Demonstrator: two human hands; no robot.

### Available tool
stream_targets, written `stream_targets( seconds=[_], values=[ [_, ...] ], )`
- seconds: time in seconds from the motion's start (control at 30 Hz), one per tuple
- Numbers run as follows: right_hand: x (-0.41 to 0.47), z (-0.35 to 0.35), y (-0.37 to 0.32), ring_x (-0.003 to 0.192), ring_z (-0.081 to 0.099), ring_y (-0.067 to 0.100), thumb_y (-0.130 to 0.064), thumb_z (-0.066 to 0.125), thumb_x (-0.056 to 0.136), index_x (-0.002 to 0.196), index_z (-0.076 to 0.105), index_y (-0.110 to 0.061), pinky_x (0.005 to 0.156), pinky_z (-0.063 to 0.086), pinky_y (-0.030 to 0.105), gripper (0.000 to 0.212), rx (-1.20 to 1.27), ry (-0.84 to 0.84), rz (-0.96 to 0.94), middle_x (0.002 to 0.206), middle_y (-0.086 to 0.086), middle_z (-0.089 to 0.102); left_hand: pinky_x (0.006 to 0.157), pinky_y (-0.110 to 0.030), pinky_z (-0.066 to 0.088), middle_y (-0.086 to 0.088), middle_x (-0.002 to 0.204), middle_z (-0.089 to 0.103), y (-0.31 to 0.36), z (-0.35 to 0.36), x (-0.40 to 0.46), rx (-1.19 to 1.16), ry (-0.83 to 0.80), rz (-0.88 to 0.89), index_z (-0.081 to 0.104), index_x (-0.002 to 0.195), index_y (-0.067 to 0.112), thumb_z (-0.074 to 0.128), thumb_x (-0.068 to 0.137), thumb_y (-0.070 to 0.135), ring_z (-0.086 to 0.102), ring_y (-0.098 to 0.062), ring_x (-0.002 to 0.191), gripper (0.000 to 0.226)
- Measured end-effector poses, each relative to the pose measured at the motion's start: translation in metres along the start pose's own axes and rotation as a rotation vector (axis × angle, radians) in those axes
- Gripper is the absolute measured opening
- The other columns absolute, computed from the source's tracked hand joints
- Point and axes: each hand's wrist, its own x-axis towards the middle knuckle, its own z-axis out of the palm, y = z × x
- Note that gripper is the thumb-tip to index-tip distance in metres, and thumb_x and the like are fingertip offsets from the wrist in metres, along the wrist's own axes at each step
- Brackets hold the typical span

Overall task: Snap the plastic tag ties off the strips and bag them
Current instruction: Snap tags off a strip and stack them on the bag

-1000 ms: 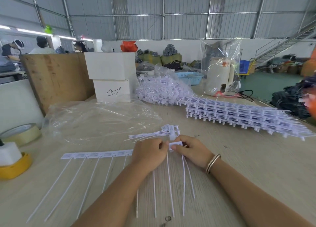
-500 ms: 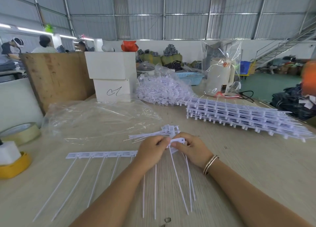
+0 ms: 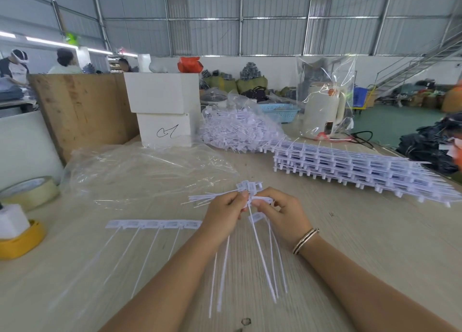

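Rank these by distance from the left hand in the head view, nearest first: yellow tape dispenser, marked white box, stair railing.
From the left hand:
1. Marked white box, behind, slightly left.
2. Yellow tape dispenser, far left edge; close to the box, hard to call.
3. Stair railing, far right background.

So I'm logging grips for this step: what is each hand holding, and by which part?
Both hands pinch the white plastic tag-tie strip at its flat head end: left hand on the strip side, right hand on the end tag.

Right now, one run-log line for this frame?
step: snapping tie off strip | left hand: grips strip end | right hand: pinches tag tie | loose ties: behind hands | bag: flat on table
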Motion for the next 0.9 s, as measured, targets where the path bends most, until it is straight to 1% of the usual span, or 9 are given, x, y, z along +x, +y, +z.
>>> stream_targets(
  seconds=[0.07, 0.17, 0.33, 0.47, 0.57, 0.63, 0.73, 0.83, 0.9],
  values=[
    [0.0, 0.0, -0.001, 0.065, 0.053, 0.0, -0.006, 0.06, 0.088, 0.078, 0.066, -0.028, 0.065, 0.043, 0.016, 0.025, 0.045, -0.008, 0.04, 0.068, -0.014, 0.061, 0.053, -0.012, 0.035, 0.019, 0.048, 0.049, -0.001, 0.001, 0.001, 0.006, 0.002, 0.018, 0.054, 0.057, 0.026, 0.047, 0.096, 0.031, 0.046, 0.003, 0.05, 0.04],
    [0.0, 0.002, -0.002, 0.063, 0.051, 0.012, -0.003, 0.058, 0.089, 0.076, 0.066, -0.013, 0.062, 0.045, 0.024, 0.018, 0.236, 0.013, 0.113, 0.065, 0.0, 0.057, 0.063, -0.02, 0.038, 0.018, 0.049, 0.048, -0.003, 0.003, -0.001, -0.011, -0.006, 0.04, 0.052, 0.059, 0.024, 0.047, 0.097, 0.029, 0.046, 0.001, 0.053, 0.038],
    [0.001, 0.0, -0.002, 0.057, 0.051, 0.013, 0.0, 0.056, 0.087, 0.071, 0.062, -0.005, 0.059, 0.045, 0.021, 0.018, 0.418, 0.005, 0.156, 0.059, 0.004, 0.056, 0.069, -0.027, 0.04, 0.017, 0.055, 0.05, -0.003, 0.004, 0.0, -0.031, -0.046, 0.046, 0.062, 0.074, 0.017, 0.046, 0.097, 0.031, 0.048, -0.003, 0.058, 0.032],
    [0.002, -0.002, 0.0, 0.055, 0.051, 0.013, -0.016, 0.058, 0.079, 0.068, 0.061, -0.008, 0.062, 0.046, 0.021, 0.015, 0.518, -0.043, 0.191, 0.056, 0.003, 0.056, 0.061, -0.026, 0.035, 0.013, 0.052, 0.046, -0.001, 0.005, 0.0, -0.072, -0.06, 0.046, 0.06, 0.06, 0.023, 0.047, 0.097, 0.028, 0.044, -0.006, 0.055, 0.039],
    [0.007, -0.017, 0.008, 0.054, 0.049, 0.011, -0.016, 0.056, 0.08, 0.072, 0.06, -0.006, 0.064, 0.042, 0.025, 0.013, 0.73, 0.124, 0.327, 0.056, 0.001, 0.054, 0.054, -0.027, 0.031, 0.008, 0.043, 0.045, 0.005, -0.003, 0.006, -0.297, 0.019, -0.047, 0.057, 0.058, 0.016, 0.046, 0.096, 0.02, 0.043, -0.012, 0.051, 0.04],
    [0.008, -0.026, 0.015, 0.058, 0.051, 0.008, -0.01, 0.054, 0.087, 0.076, 0.06, -0.005, 0.067, 0.04, 0.024, 0.013, 0.589, 0.168, 0.356, 0.061, -0.001, 0.055, 0.053, -0.025, 0.033, 0.01, 0.041, 0.042, 0.003, -0.011, 0.009, -0.293, 0.061, 0.009, 0.053, 0.054, 0.017, 0.044, 0.097, 0.018, 0.042, -0.008, 0.048, 0.044],
    [0.009, -0.017, 0.014, 0.071, 0.051, 0.007, -0.011, 0.049, 0.094, 0.074, 0.056, -0.017, 0.072, 0.04, 0.022, 0.022, 0.133, -0.004, 0.296, 0.073, -0.004, 0.055, 0.057, -0.023, 0.032, 0.012, 0.049, 0.044, -0.003, -0.014, 0.002, -0.088, 0.069, 0.151, 0.051, 0.051, 0.025, 0.046, 0.095, 0.018, 0.041, -0.007, 0.054, 0.045],
    [0.01, -0.004, 0.013, 0.084, 0.045, 0.008, -0.022, 0.052, 0.094, 0.082, 0.052, -0.024, 0.078, 0.034, 0.022, 0.012, -0.255, -0.163, 0.214, 0.083, -0.01, 0.05, 0.057, -0.03, 0.028, 0.006, 0.055, 0.044, -0.011, -0.011, 0.002, 0.277, 0.087, 0.177, 0.047, 0.058, 0.026, 0.044, 0.09, 0.015, 0.042, -0.016, 0.057, 0.034],
    [0.009, -0.001, 0.016, 0.091, 0.041, 0.007, -0.03, 0.053, 0.092, 0.089, 0.051, -0.027, 0.086, 0.027, 0.028, 0.005, -0.451, -0.239, 0.171, 0.088, -0.012, 0.05, 0.056, -0.031, 0.027, 0.008, 0.058, 0.042, -0.016, -0.011, 0.004, 0.507, 0.092, 0.19, 0.045, 0.067, 0.024, 0.042, 0.092, 0.012, 0.044, -0.017, 0.061, 0.028]
  ],
)
